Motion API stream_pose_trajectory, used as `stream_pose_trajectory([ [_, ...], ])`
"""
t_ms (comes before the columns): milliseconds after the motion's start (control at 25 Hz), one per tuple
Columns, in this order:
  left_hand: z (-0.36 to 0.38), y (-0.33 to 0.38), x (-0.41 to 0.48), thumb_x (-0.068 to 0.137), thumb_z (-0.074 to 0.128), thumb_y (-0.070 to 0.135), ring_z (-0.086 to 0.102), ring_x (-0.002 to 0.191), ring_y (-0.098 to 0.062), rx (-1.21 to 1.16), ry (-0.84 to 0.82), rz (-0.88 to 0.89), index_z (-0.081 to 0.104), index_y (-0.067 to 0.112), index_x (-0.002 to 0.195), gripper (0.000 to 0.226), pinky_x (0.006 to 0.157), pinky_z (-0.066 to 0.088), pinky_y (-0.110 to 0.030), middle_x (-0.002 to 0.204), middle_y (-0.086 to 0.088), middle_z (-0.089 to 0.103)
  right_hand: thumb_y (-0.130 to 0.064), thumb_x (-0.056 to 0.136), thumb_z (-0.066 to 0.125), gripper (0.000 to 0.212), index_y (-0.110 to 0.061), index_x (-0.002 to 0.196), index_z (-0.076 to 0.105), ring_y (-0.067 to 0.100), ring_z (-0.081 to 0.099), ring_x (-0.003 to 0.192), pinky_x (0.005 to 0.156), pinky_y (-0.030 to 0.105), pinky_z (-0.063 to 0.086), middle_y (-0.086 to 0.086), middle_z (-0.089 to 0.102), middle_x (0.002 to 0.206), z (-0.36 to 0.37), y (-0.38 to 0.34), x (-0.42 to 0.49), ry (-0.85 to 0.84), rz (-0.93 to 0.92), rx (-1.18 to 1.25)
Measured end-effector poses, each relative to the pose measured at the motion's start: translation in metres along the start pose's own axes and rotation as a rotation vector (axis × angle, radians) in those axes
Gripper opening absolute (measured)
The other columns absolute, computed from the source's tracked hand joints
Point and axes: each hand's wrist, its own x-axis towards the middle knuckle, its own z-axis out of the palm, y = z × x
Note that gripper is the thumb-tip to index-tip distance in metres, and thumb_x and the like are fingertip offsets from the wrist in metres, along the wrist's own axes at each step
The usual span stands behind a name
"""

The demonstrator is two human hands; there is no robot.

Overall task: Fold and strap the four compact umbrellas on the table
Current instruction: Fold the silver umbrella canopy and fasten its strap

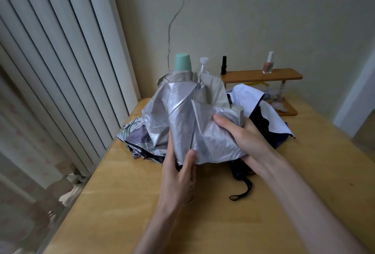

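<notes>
Silver umbrella (pixel 182 111) is at table (pixel 142 203) centre, held up off the surface, mint handle (pixel 183 63) pointing up at the far end, canopy loose and crumpled, not strapped. Left hand (pixel 178 176) grips the near, lower end of the canopy: thumb (pixel 189 158) pressed on the front, the other fingers wrapped behind, out of sight. Right hand (pixel 243 136) holds a bunch of folds on the canopy's right side, thumb (pixel 223 120) lying across the top of the fabric and fingers under it; can't tell how they're spread. Three more umbrellas lie on the table, all unfolded. Leaf-print umbrella (pixel 136 134) is left, partly under the silver one. White umbrella (pixel 272 119) with dark trim is right and far, behind the right hand. Black umbrella (pixel 238 169) is near, under the right wrist, its strap loop (pixel 243 190) trailing toward the near edge. Far right is a wooden shelf (pixel 263 75) against the wall, with a pink polish bottle (pixel 268 64) and a black bottle (pixel 223 68) on top. Clear bottle (pixel 204 66) is just right of the mint handle. Blinds (pixel 50 60) run along the left.
</notes>
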Motion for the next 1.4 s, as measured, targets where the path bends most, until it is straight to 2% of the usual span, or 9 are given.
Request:
stream_pose_trajectory([
  [120,-0.008,-0.004,0.006,0.107,0.045,0.046,0.066,0.079,-0.016,0.044,0.127,0.025,0.048,0.009,0.151,0.057,0.063,0.055,-0.028,0.109,-0.010,0.069,-0.025,0.091,0.081,0.021,-0.020,0.111,0.077,0.012,0.077,0.099,0.083,0.025,0.062,-0.003,0.081,0.106,-0.007,-0.005,0.002,0.027,-0.035,-0.158],
  [240,-0.015,-0.006,0.010,0.109,0.040,0.055,0.063,0.075,-0.038,0.035,0.194,0.003,0.048,0.005,0.146,0.062,0.059,0.055,-0.044,0.099,-0.033,0.058,-0.020,0.090,0.082,0.028,-0.018,0.117,0.078,0.012,0.077,0.104,0.091,0.028,0.061,-0.003,0.081,0.108,-0.019,-0.009,0.006,0.092,-0.106,-0.206],
  [400,-0.017,-0.003,0.008,0.111,0.043,0.037,0.047,0.052,-0.020,0.003,0.260,-0.012,0.047,0.006,0.150,0.050,0.045,0.041,-0.025,0.071,0.004,0.053,-0.017,0.099,0.072,0.025,-0.018,0.124,0.076,0.009,0.073,0.112,0.098,0.024,0.058,-0.007,0.080,0.113,-0.026,-0.010,0.009,0.154,-0.258,-0.244],
  [520,-0.016,0.000,0.008,0.109,0.047,0.036,0.048,0.053,-0.018,-0.019,0.285,0.006,0.047,0.012,0.153,0.050,0.046,0.042,-0.028,0.069,0.008,0.053,-0.022,0.101,0.068,0.030,-0.018,0.130,0.073,0.009,0.072,0.116,0.099,0.026,0.056,-0.003,0.078,0.120,-0.019,-0.007,0.008,0.065,-0.179,0.014],
  [680,-0.016,0.003,0.010,0.108,0.049,0.037,0.046,0.053,-0.019,-0.042,0.375,0.023,0.040,0.021,0.161,0.057,0.045,0.042,-0.031,0.072,0.009,0.055,-0.031,0.089,0.083,0.031,-0.025,0.118,0.075,0.008,0.076,0.103,0.089,0.028,0.060,-0.007,0.080,0.111,-0.021,0.006,0.011,-0.017,0.003,-0.255],
  [880,-0.021,0.002,0.012,0.105,0.054,0.038,0.046,0.054,-0.017,-0.063,0.408,0.006,0.034,0.031,0.165,0.064,0.046,0.043,-0.029,0.073,0.009,0.058,-0.033,0.095,0.076,0.019,-0.014,0.094,0.079,0.021,0.077,0.078,0.059,0.025,0.059,0.003,0.081,0.092,-0.021,0.012,0.016,0.114,-0.101,-0.348],
  [1120,-0.024,0.002,0.013,0.103,0.063,0.027,0.046,0.054,-0.015,-0.061,0.438,0.006,0.032,0.029,0.165,0.069,0.045,0.042,-0.027,0.072,-0.002,0.056,-0.028,0.090,0.082,0.019,-0.009,0.093,0.079,0.017,0.074,0.071,0.065,0.022,0.059,0.004,0.080,0.082,-0.033,0.012,0.019,0.177,-0.120,-0.359],
  [1280,-0.025,-0.001,0.013,0.105,0.063,0.023,0.045,0.055,-0.017,-0.041,0.452,0.016,0.034,0.033,0.164,0.067,0.043,0.040,-0.029,0.071,-0.001,0.057,-0.023,0.103,0.066,0.020,-0.011,0.112,0.078,0.019,0.076,0.103,0.096,0.034,0.059,0.003,0.081,0.108,-0.032,0.008,0.020,0.079,-0.129,-0.302],
  [1400,-0.025,-0.001,0.012,0.106,0.063,0.024,0.046,0.055,-0.018,-0.044,0.462,0.018,0.032,0.035,0.165,0.067,0.043,0.040,-0.030,0.072,-0.005,0.056,-0.031,0.109,0.055,0.031,-0.012,0.120,0.075,0.023,0.075,0.110,0.094,0.037,0.061,0.007,0.079,0.116,-0.030,0.000,0.014,-0.018,-0.015,-0.129],
])
